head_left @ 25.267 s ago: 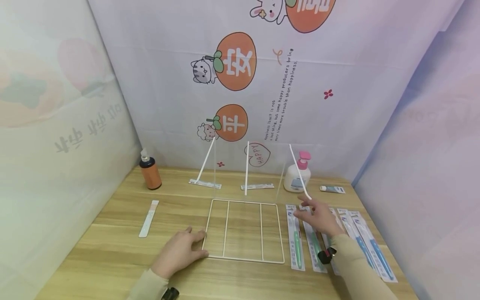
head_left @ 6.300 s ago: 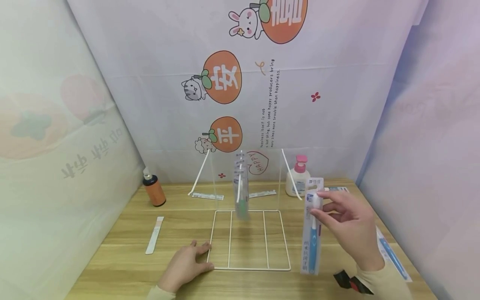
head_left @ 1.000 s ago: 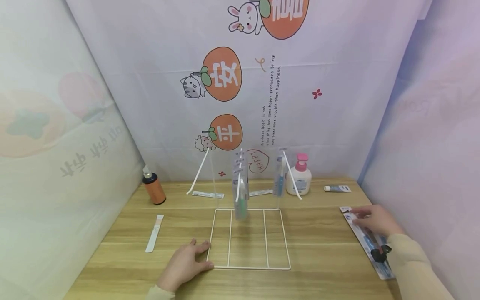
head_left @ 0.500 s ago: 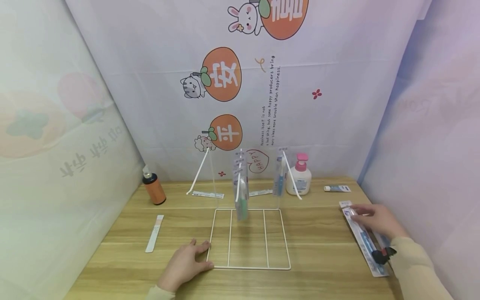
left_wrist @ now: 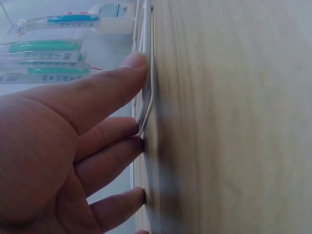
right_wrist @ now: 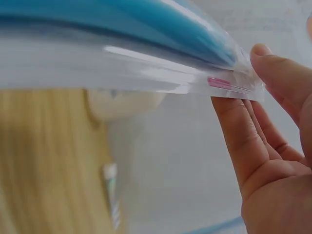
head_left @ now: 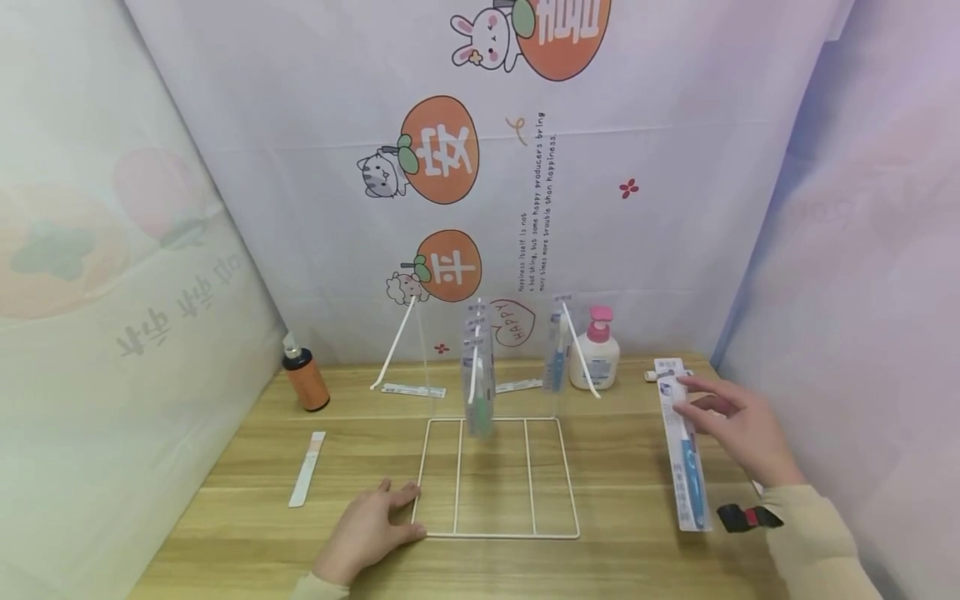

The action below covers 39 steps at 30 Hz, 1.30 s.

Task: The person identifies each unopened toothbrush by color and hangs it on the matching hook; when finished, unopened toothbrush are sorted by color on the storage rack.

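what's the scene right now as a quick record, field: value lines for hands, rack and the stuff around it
left hand: flat on the table, fingertips at the rack base
right hand: pinches the top of a blue toothbrush pack, lifted and hanging down
middle hook: green packs hang on it
right hook: one blue pack hangs on it
left hook: bare
back of table: pump bottle, orange bottle
left of rack: a flat strip

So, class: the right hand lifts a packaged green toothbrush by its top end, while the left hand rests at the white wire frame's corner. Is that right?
Not quite. In the head view, the packaged toothbrush the right hand lifts is blue, not green. The left hand does rest at the wire frame's corner.
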Available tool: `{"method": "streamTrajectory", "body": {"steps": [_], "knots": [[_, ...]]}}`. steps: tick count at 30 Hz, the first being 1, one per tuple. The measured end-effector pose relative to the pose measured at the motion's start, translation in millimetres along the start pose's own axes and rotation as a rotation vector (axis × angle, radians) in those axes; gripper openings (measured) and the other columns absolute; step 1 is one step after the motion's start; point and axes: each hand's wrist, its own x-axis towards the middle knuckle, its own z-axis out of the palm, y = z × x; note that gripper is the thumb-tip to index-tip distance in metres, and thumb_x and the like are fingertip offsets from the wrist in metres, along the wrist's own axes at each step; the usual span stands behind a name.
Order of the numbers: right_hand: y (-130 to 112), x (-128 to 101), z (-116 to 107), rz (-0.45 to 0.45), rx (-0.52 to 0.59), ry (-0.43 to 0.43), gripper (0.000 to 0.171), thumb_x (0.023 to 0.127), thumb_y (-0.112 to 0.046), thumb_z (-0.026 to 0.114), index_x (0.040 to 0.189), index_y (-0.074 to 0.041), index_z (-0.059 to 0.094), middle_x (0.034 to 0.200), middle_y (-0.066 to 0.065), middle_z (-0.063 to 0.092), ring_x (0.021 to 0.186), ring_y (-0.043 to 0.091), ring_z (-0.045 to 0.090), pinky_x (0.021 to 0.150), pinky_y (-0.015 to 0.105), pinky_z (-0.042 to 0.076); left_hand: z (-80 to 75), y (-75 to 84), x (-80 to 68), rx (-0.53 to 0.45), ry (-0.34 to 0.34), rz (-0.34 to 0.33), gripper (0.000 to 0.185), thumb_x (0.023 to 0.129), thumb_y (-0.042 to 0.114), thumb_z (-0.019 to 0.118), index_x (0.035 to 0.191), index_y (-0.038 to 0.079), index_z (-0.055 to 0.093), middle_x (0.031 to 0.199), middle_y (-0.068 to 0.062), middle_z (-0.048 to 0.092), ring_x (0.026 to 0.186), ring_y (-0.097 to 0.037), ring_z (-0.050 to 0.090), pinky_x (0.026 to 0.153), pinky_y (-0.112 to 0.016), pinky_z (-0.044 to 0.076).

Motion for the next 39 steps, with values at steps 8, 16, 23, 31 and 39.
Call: {"method": "streamTrajectory", "body": {"steps": [8, 16, 23, 31, 39], "knots": [[-84.5, -23.1, 15.5, -0.27, 0.292, 0.059, 0.046, 0.088, 0.018, 0.08, 0.132, 0.006, 0.071, 0.12, 0.002, 0.074, 0.093, 0.011, 0.074, 0.07, 0.028, 0.065, -1.8, 4.4, -1.1, -0.012, -0.002, -0.002, 0.067, 0.085, 0.041, 0.092, 0.137, 0.005, 0.073, 0.14, -0.012, 0.071, 0.135, -0.06, 0.055, 0.106, -0.076, 0.045], [-131.5, -48.9, 31.6, -0.622, 0.586, 0.035, 0.046, 0.078, 0.028, 0.081, 0.122, 0.022, 0.067, 0.125, 0.02, 0.071, 0.097, 0.018, 0.074, 0.068, 0.026, 0.064, -2.9, 6.6, -1.4, -0.014, -0.007, -0.002, 0.065, 0.086, 0.04, 0.091, 0.137, 0.004, 0.073, 0.14, -0.012, 0.071, 0.135, -0.059, 0.055, 0.107, -0.075, 0.045], [-152.4, -59.3, 48.2, -0.715, 0.606, 0.051, 0.04, 0.082, 0.017, 0.086, 0.118, 0.022, 0.069, 0.124, 0.022, 0.069, 0.101, 0.018, 0.074, 0.069, 0.025, 0.064, -4.2, 6.7, -0.8, -0.005, -0.011, -0.002, 0.067, 0.086, 0.042, 0.091, 0.137, 0.005, 0.073, 0.14, -0.011, 0.071, 0.134, -0.059, 0.056, 0.106, -0.074, 0.046], [-150.6, -60.5, 63.6, -0.687, 0.514, 0.077, 0.041, 0.08, 0.018, 0.087, 0.118, 0.017, 0.072, 0.121, 0.022, 0.068, 0.1, 0.016, 0.073, 0.067, 0.025, 0.064, -4.0, 5.7, -0.7, -0.001, -0.011, -0.003, 0.067, 0.085, 0.043, 0.091, 0.138, 0.005, 0.073, 0.14, -0.011, 0.071, 0.134, -0.059, 0.056, 0.106, -0.074, 0.047], [-145.2, -55.9, 73.1, -0.683, 0.44, 0.116, 0.045, 0.075, 0.02, 0.088, 0.117, 0.015, 0.074, 0.118, 0.024, 0.069, 0.099, 0.015, 0.074, 0.067, 0.027, 0.064, -3.8, 5.6, -1.0, -0.005, -0.01, -0.008, 0.068, 0.085, 0.043, 0.091, 0.139, 0.005, 0.072, 0.14, -0.012, 0.071, 0.135, -0.059, 0.056, 0.106, -0.076, 0.045]]}}
